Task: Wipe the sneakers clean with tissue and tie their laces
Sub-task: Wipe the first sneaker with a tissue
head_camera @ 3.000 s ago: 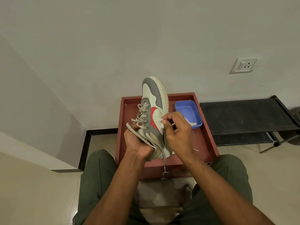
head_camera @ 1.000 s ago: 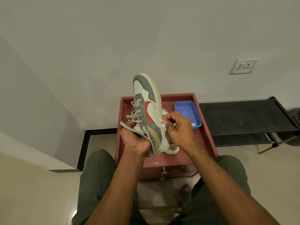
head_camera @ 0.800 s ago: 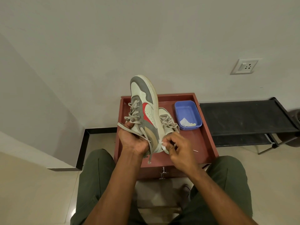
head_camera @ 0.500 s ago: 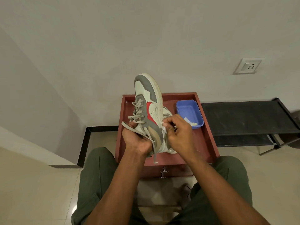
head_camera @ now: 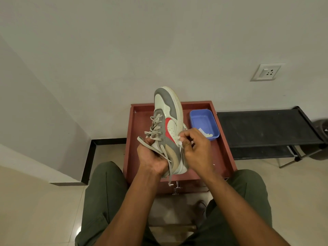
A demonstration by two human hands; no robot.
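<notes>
Hands are working over the red desk (head_camera: 225, 157): left hand (head_camera: 152, 157) is gripping the sneaker (head_camera: 168, 121) toe-up, right hand (head_camera: 195, 148) is pinching tissue (head_camera: 180, 143) against its side.

Red-brown counter (head_camera: 224, 151) with raised rim, blue tray (head_camera: 202, 119) at its far right. Black rack (head_camera: 262, 128) just right of it. Wall socket (head_camera: 265, 72) above rack. Beige tile floor (head_camera: 35, 201).

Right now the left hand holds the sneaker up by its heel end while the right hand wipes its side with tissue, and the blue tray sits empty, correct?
Not quite: the head view shows the blue tray holds crumpled tissue. Otherwise right: left hand holds the sneaker, right hand wipes with tissue.
</notes>
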